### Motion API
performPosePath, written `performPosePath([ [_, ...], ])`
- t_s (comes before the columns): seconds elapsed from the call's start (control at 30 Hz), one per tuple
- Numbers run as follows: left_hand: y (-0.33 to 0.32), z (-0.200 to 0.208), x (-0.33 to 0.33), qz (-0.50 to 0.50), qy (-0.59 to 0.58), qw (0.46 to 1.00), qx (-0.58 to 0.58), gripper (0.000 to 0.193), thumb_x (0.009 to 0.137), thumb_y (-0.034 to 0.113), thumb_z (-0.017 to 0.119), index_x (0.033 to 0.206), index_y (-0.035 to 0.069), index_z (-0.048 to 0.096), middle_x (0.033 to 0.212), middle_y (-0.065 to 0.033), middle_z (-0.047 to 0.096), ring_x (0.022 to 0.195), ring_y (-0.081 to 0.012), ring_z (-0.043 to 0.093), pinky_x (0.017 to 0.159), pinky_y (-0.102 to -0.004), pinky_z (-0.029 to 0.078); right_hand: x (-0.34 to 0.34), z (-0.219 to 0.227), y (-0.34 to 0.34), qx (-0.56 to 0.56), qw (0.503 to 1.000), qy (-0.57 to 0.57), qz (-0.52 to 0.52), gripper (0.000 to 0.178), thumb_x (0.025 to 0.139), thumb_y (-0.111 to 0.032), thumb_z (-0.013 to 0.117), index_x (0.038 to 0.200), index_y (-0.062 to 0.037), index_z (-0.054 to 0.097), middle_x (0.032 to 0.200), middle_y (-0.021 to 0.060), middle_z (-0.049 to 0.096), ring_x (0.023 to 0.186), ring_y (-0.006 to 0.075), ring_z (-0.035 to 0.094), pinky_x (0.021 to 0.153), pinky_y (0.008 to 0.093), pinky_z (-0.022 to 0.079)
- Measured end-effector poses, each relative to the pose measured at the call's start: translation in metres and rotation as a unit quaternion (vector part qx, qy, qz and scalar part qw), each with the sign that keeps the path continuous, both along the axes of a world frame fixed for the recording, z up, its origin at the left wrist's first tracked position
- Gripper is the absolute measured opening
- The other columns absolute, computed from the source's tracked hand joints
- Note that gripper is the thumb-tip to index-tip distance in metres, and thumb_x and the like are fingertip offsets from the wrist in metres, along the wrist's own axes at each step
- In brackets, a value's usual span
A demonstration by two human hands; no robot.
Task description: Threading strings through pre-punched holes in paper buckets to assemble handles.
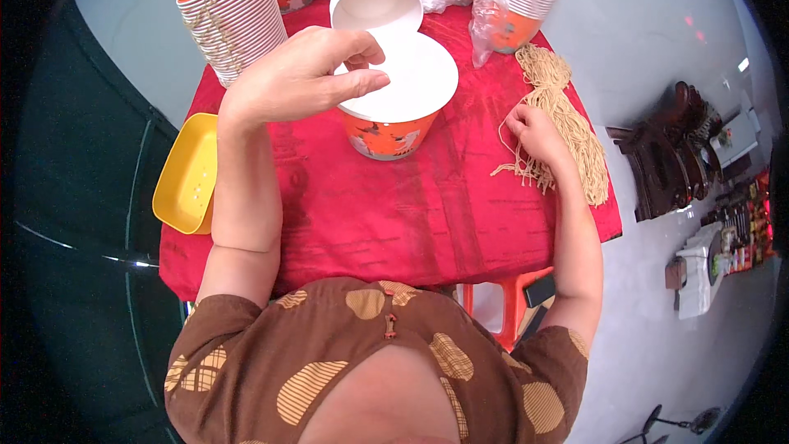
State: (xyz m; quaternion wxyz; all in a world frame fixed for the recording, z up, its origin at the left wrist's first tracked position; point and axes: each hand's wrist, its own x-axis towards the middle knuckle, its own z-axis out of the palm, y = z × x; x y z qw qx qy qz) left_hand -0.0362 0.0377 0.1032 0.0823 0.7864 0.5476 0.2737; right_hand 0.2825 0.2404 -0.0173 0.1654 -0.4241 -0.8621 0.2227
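An orange paper bucket [390, 141] with printed figures and a white top stands upright near the middle of the red-covered table. My left hand [308, 78] is over its left side, fingers bent and thumb held apart, with nothing visible between them. Whether it touches the white surface I cannot tell. To the right lies a long bundle of tan cords [575, 136]. My right hand [536, 133] rests at its left edge, fingers closed on a tan cord [505, 136] whose loose end hangs toward me. Just behind the bucket another white-lined bucket [376, 5] is tipped toward me.
A tall stack of nested buckets [234, 25] stands at the far left, and more stacks line the back, some under clear plastic [493, 0]. A yellow tray [187, 177] with small bits inside sits at the left edge. An orange stool [511, 304] is below the table's front.
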Motion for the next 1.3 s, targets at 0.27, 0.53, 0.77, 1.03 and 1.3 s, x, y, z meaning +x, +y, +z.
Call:
performPosePath([
  [0.27,0.002,-0.003,0.000,-0.014,-0.010,1.000,0.025,0.035,0.092,0.030,0.064,0.101,-0.003,0.062,0.086,-0.0202,0.067,0.082,-0.0300,0.068,0.070,-0.0373,0.053,0.008,-0.008,-0.006,0.002,0.994,-0.106,0.005,0.021,0.082,-0.019,0.065,0.083,0.0019,0.065,0.082,0.0230,0.066,0.081,0.0377,0.065,0.075,0.0450,0.051],
  [0.53,0.000,0.001,0.000,-0.003,0.000,1.000,0.008,0.037,0.092,0.030,0.064,0.104,-0.004,0.062,0.091,-0.0185,0.068,0.085,-0.0279,0.068,0.074,-0.0367,0.053,-0.003,-0.017,-0.012,0.077,0.988,-0.134,0.005,0.021,0.084,-0.016,0.059,0.083,0.0039,0.065,0.089,0.0270,0.065,0.090,0.0418,0.064,0.082,0.0504,0.050],
  [0.77,-0.002,0.003,0.004,0.014,0.003,1.000,-0.022,0.037,0.092,0.028,0.064,0.108,-0.006,0.063,0.097,-0.0168,0.069,0.091,-0.0248,0.068,0.078,-0.0358,0.053,-0.008,-0.010,-0.025,0.065,0.990,-0.124,-0.018,0.022,0.085,-0.015,0.057,0.084,0.0056,0.064,0.089,0.0283,0.064,0.090,0.0431,0.063,0.081,0.0501,0.050],
  [1.03,0.005,-0.002,0.014,-0.002,-0.047,0.998,0.042,0.023,0.093,0.018,0.061,0.102,-0.004,0.063,0.084,-0.0174,0.067,0.077,-0.0257,0.067,0.068,-0.0334,0.053,-0.032,0.017,-0.049,-0.312,0.888,0.322,0.102,0.017,0.095,-0.017,0.057,0.085,-0.0022,0.059,0.075,0.0022,0.062,0.063,0.0107,0.056,0.056,0.0267,0.046],
  [1.3,0.005,-0.005,0.033,-0.039,-0.128,0.991,0.000,0.012,0.092,0.009,0.060,0.097,-0.001,0.064,0.085,-0.0044,0.063,0.079,-0.0118,0.057,0.071,-0.0268,0.047,-0.065,0.061,-0.104,-0.361,0.737,0.547,0.167,0.016,0.099,-0.018,0.053,0.095,-0.0030,0.056,0.084,0.0071,0.063,0.068,0.0118,0.059,0.061,0.0271,0.050],
])
